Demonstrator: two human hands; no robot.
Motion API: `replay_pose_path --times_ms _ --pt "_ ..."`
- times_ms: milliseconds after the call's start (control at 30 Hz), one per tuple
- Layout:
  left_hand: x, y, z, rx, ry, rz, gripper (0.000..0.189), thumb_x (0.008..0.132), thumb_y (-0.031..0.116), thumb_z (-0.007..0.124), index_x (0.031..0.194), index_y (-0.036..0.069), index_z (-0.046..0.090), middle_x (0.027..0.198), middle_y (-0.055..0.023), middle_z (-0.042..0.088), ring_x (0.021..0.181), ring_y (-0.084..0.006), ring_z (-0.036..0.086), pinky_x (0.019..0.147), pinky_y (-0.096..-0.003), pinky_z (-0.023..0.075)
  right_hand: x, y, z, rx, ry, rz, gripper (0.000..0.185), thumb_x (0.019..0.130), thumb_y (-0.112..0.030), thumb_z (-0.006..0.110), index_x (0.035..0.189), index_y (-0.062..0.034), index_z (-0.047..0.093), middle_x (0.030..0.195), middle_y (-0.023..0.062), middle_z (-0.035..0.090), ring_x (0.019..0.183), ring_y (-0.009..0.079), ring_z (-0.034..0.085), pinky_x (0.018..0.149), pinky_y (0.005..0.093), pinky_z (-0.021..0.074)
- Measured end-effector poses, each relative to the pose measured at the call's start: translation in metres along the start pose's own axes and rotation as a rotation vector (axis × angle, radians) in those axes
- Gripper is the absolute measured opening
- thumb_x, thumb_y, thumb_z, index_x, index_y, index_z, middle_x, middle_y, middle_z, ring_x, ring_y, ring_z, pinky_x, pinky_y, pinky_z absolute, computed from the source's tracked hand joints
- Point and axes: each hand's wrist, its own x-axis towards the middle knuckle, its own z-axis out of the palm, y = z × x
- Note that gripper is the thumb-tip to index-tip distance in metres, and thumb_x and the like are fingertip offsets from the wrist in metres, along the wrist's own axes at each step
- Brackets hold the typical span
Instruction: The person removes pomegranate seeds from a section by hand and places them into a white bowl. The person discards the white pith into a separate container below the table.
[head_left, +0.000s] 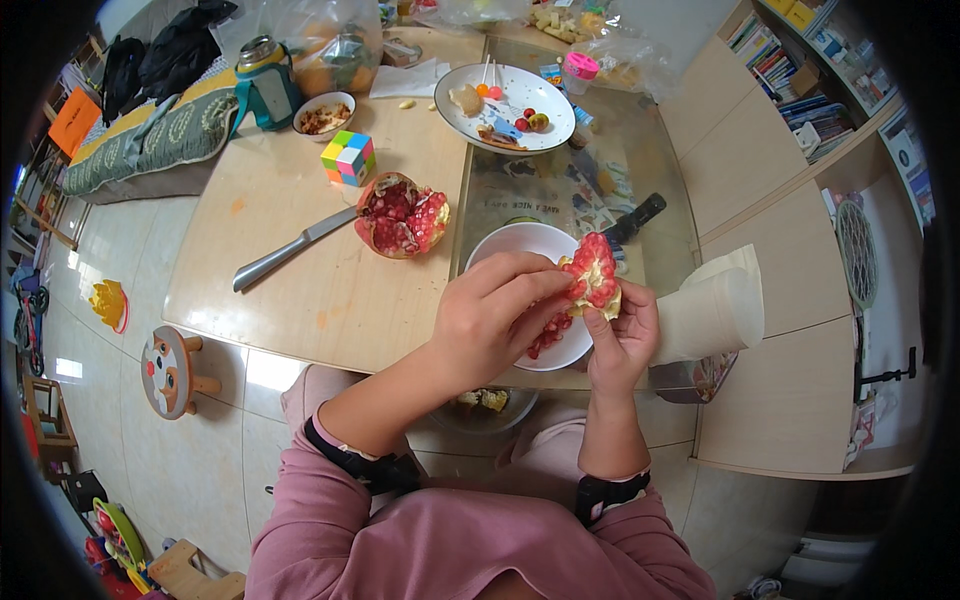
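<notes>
A broken piece of pomegranate (593, 268) is held up over a white bowl (499, 238). My right hand (624, 341) grips its rind from below, thumb in front. My left hand (491, 311) has its fingertips against the left side of the seeds; what lies behind those fingers is hidden. Loose red seeds (551, 335) lie in the bowl, partly covered by my hands. To the left, a larger opened pomegranate (401, 217) rests on the table, seeds facing up. The blade of a metal-handled knife (292, 251) reaches that fruit.
A roll of paper (709, 315) stands right of my right hand. Behind are a 2x2 puzzle cube (349, 159), a food bowl (325, 118), a teal flask (264, 82) and a plate (450, 112) with lollipops and fruit. Below the table edge, a basin (517, 420) holds rind pieces.
</notes>
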Motion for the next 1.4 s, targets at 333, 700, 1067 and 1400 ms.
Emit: replay_pose_path --times_ms 333,700,1067,1400 --pt "0.003 -0.003 -0.004 -0.259 -0.037 -0.212 0.017 0.078 0.004 0.076 0.092 0.003 0.067 0.088 -0.0105 0.067 0.077 -0.0255 0.066 0.066 -0.0323 0.0537 0.0 0.001 -0.001 -0.003 -0.01 -0.02 0.042 0.083 -0.003 0.077 0.118 0.0028 0.054 0.119 0.0132 0.06 0.112 0.0198 0.059 0.101 0.0338 0.0444" --pt "0.011 -0.008 -0.024 -0.039 -0.235 -0.225 0.019 0.082 0.004 0.074 0.099 -0.001 0.065 0.103 -0.0128 0.068 0.096 -0.017 0.067 0.08 -0.0308 0.0544 0.005 0.007 -0.007 -0.056 -0.025 -0.041 0.039 0.082 -0.003 0.076 0.115 0.0005 0.054 0.116 0.0122 0.062 0.114 0.0186 0.058 0.119 0.0456 0.025" --pt "0.009 -0.003 -0.012 -0.399 -0.15 -0.407 0.032 0.078 0.014 0.081 0.095 0.0 0.058 0.094 -0.0113 0.056 0.078 -0.0204 0.063 0.07 -0.0302 0.0535 0.006 0.008 -0.002 -0.089 -0.117 -0.106 0.036 0.085 -0.012 0.076 0.113 -0.0035 0.055 0.11 0.0136 0.066 0.11 0.0236 0.062 0.119 0.0528 0.0199" --pt "0.004 -0.01 -0.007 -0.594 -0.112 -0.505 0.027 0.082 0.009 0.077 0.096 -0.002 0.058 0.098 -0.009 0.055 0.082 -0.0128 0.065 0.07 -0.0259 0.0562 0.005 0.007 -0.002 -0.114 -0.112 -0.091 0.033 0.085 -0.008 0.075 0.112 -0.0019 0.056 0.109 0.0143 0.068 0.108 0.0242 0.064 0.118 0.0529 0.0226"
